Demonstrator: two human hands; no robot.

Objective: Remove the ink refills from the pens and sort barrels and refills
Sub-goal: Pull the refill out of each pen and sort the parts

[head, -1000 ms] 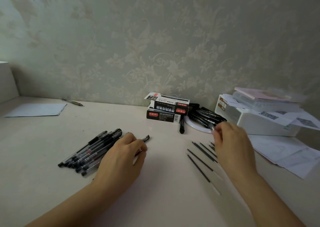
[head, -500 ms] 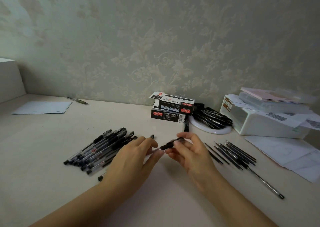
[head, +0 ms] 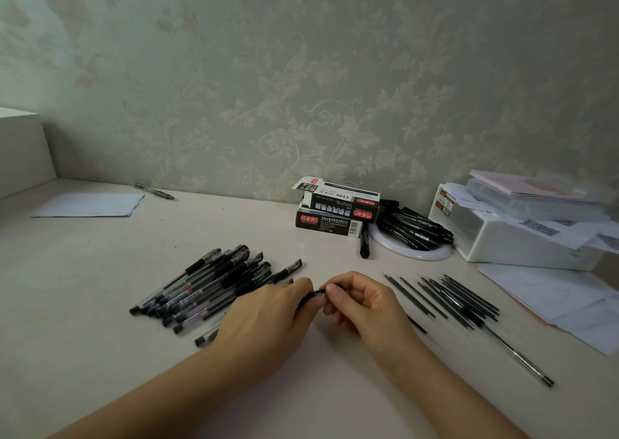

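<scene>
One black pen [head: 310, 298] is held between the two hands, just above the desk [head: 83, 304]. The left hand [head: 268, 318] curls its fingers round one end and the right hand [head: 361, 301] pinches the other, knuckles up, forearms converging. Left of the grip lies a heap of roughly a dozen pens [head: 207, 287]; right of it, about ten loose refills [head: 445, 294]. Beyond the grip stand two stacked pen boxes [head: 335, 212].
</scene>
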